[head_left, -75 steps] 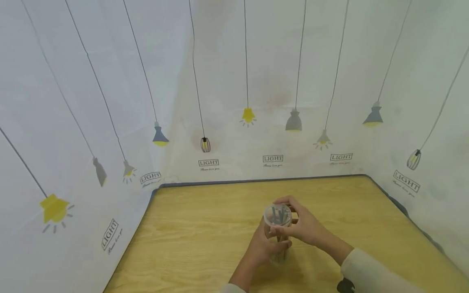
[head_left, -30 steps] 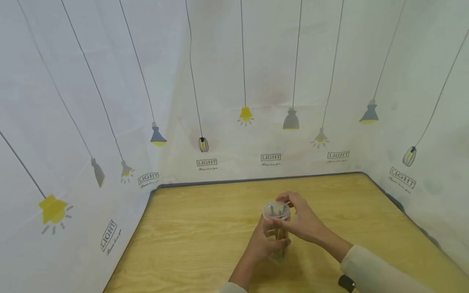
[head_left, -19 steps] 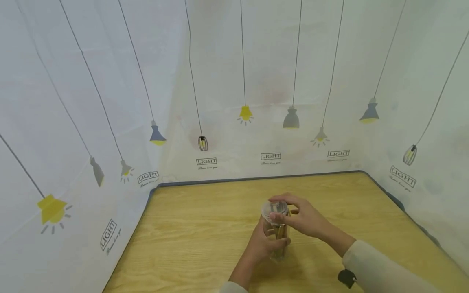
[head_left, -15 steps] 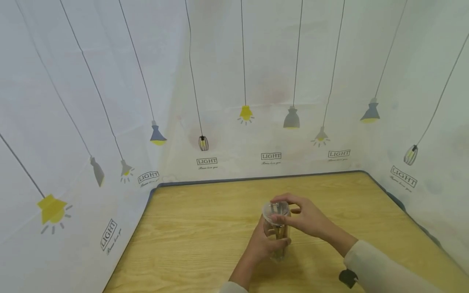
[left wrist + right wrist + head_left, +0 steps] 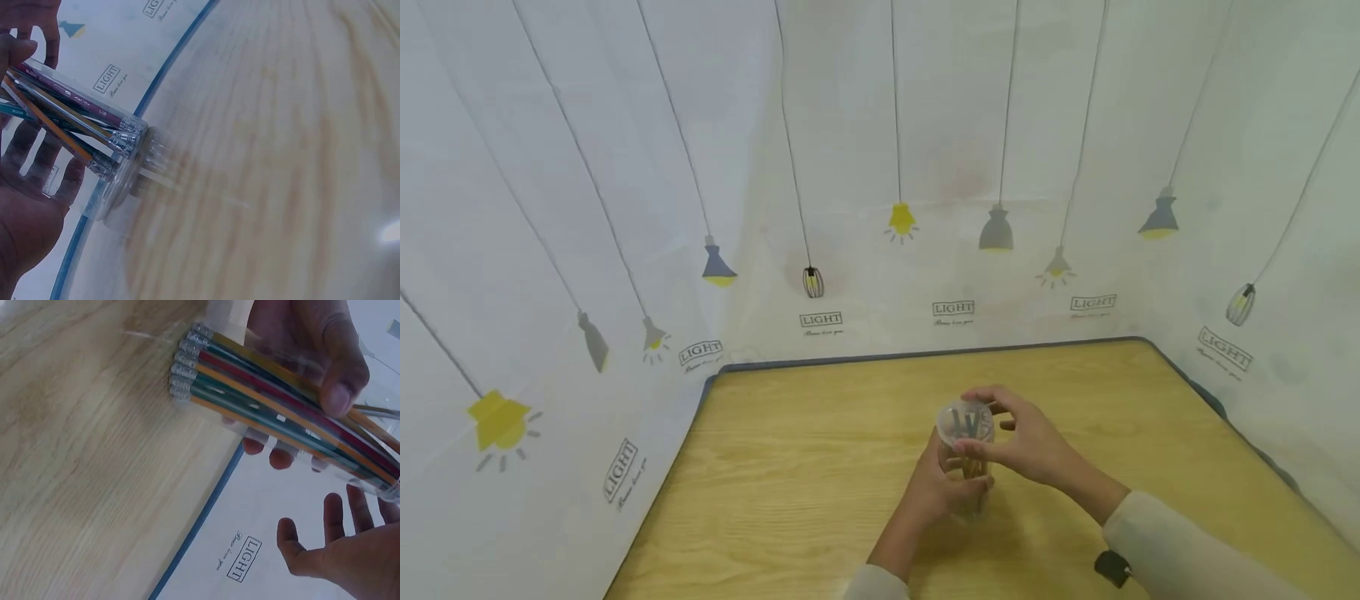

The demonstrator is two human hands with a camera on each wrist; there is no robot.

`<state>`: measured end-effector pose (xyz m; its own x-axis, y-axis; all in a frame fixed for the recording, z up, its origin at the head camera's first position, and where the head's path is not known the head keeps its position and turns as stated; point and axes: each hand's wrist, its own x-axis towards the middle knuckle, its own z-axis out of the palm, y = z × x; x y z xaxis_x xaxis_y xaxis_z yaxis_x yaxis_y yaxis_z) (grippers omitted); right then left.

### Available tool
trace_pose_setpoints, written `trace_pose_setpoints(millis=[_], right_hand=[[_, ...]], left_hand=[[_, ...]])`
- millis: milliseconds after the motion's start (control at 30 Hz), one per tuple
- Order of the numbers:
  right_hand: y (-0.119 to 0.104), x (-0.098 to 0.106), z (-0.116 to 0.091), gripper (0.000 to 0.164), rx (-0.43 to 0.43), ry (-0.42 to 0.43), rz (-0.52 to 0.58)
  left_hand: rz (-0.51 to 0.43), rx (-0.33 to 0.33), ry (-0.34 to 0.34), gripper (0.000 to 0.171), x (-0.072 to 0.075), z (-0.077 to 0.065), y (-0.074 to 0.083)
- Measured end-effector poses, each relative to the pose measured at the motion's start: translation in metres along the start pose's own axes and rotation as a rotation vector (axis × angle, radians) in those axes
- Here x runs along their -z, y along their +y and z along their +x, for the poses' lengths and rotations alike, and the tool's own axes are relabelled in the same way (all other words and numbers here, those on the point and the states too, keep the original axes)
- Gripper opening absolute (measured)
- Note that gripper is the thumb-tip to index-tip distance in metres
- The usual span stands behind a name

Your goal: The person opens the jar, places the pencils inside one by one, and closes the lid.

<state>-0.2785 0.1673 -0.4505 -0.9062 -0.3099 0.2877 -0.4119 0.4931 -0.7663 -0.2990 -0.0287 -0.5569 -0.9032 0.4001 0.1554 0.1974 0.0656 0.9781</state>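
A clear plastic tube (image 5: 967,454) stands upright near the middle of the table, with a translucent round lid (image 5: 955,423) at its top. Several pencils (image 5: 269,403) in orange, green and red lie along its inside, metal ferrules toward the base. My left hand (image 5: 934,490) wraps round the body of the tube below the lid. From the right, my right hand (image 5: 1033,442) holds the lid's rim, thumb on the near side and fingers on the far side. Whether the lid is seated or loose is hard to tell.
The wood-grain table (image 5: 805,450) spreads round the tube, bordered by a dark blue edge. A white sheet (image 5: 865,167) printed with lamps encloses the back and sides. A small black object (image 5: 1111,568) sits by the right sleeve.
The right hand's fingers have shifted back and forth round the lid's rim, now farther right than half a second ago. The left hand keeps its grip on the tube. The head view has tilted slightly.
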Motion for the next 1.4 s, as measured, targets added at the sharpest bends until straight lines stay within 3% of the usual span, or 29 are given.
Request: trace_pose_setpoints(millis=[267, 500, 600, 700, 833, 1000, 1100, 1233, 1400], right_hand=[[-0.003, -0.011, 0.0, 0.071, -0.067, 0.021, 0.018], [-0.003, -0.003, 0.001, 0.092, 0.064, 0.007, 0.01], [-0.005, 0.004, 0.008, 0.084, 0.123, -0.022, 0.03], [-0.006, 0.007, 0.012, 0.072, 0.118, -0.046, 0.026], [-0.008, 0.001, 0.013, 0.065, 0.109, 0.02, -0.069], [-0.011, -0.014, 0.014, 0.053, 0.162, 0.127, -0.149], [-0.008, -0.018, 0.012, 0.06, 0.177, 0.141, -0.16], [-0.003, -0.01, 0.008, 0.081, 0.188, 0.08, -0.119], [-0.004, 0.007, 0.011, 0.061, 0.192, -0.006, -0.034]], left_hand=[[-0.033, 0.0, -0.01, 0.097, 0.004, 0.001, 0.0], [-0.025, -0.015, -0.033, 0.097, 0.003, 0.0, -0.001], [-0.008, -0.012, -0.026, 0.1, 0.003, 0.0, -0.001], [-0.002, -0.016, -0.026, 0.103, 0.002, -0.001, -0.001], [0.003, -0.003, -0.029, 0.105, 0.002, -0.001, -0.001], [-0.004, 0.027, -0.02, 0.103, 0.004, -0.002, 0.001], [-0.005, 0.015, -0.021, 0.1, 0.004, -0.003, 0.001], [-0.016, -0.01, -0.044, 0.098, 0.003, -0.003, 0.0], [-0.009, -0.029, -0.047, 0.101, 0.003, -0.002, 0.001]])
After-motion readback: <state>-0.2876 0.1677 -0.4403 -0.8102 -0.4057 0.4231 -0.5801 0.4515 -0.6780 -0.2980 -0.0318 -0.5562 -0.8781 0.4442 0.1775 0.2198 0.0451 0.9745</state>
